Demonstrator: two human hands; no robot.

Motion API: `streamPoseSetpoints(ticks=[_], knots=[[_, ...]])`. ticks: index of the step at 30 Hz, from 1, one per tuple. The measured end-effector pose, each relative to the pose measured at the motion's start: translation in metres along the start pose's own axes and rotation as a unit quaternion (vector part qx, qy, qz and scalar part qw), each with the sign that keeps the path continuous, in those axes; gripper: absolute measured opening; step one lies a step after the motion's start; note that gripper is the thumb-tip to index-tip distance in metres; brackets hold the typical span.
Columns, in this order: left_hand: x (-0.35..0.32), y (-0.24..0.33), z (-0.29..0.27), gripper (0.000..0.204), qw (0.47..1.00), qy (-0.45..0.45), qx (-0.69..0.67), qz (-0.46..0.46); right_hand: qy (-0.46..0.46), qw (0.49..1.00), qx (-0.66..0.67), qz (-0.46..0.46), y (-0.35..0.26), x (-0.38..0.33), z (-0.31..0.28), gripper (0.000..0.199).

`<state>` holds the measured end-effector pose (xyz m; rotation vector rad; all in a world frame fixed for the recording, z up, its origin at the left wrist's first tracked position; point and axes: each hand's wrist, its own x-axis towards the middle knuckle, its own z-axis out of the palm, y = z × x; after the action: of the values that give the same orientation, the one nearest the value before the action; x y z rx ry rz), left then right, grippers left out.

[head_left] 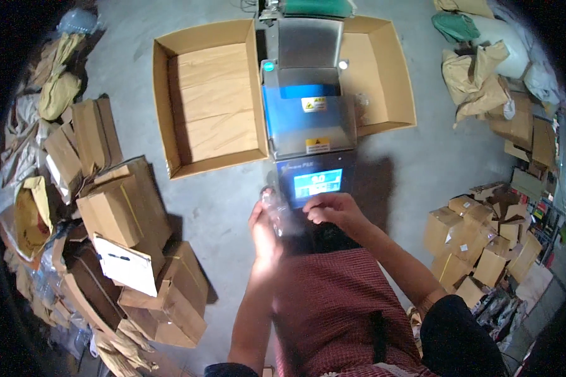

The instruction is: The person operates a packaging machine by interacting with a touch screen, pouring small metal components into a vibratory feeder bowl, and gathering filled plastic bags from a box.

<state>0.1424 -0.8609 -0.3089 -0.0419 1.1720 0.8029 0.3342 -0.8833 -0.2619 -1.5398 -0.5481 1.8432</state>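
Bagging or sealing machine by its look (280, 116), blue and metal, dead ahead of the person – touchscreen (318, 180) faces them, presumably so it can be read while both hands work. Big open-topped carton (215, 94) to its left, second big carton (372, 60) to its right; both tight against the machine, likely to keep reach short. A small clear item shows inside the right one.

Right hand (336, 210): at the screen's lower right, fingers curled, thumb near fingertips. Can't tell if it pinches anything or touches the panel. Left hand (264, 235): fingers narrowed around a clear plastic package (275, 210), held upright just left of the screen, probably to keep it steady near the right hand. Contents too blurred to call.

Surface: smooth grey floor (226, 204), cartons and machine seem to stand on it. Room: stacked brown cartons on the left (116, 210), more heaped on the right (446, 229), crumpled paper sacks (478, 81) upper right. Smallest – white board (127, 267) lying on the left stack.
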Motion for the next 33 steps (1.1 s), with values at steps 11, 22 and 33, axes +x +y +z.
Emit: streamPoseSetpoints(ticks=[11, 22, 33], knots=[[-0.033, -0.110, -0.025, 0.019, 0.942, 0.009, 0.334, -0.031, 0.248, 0.928, -0.274, -0.035, -0.001, 0.107, -0.233, 0.012], [0.025, -0.186, 0.248, 0.011, 0.991, 0.089, 0.061, 0.080, -0.390, 0.902, -0.095, 0.156, -0.119, 0.037, -0.297, 0.076], [-0.038, -0.291, 0.542, 0.008, 0.988, -0.123, 0.043, 0.088, -0.162, 0.969, -0.161, -0.098, -0.273, -0.174, -0.502, 0.112]])
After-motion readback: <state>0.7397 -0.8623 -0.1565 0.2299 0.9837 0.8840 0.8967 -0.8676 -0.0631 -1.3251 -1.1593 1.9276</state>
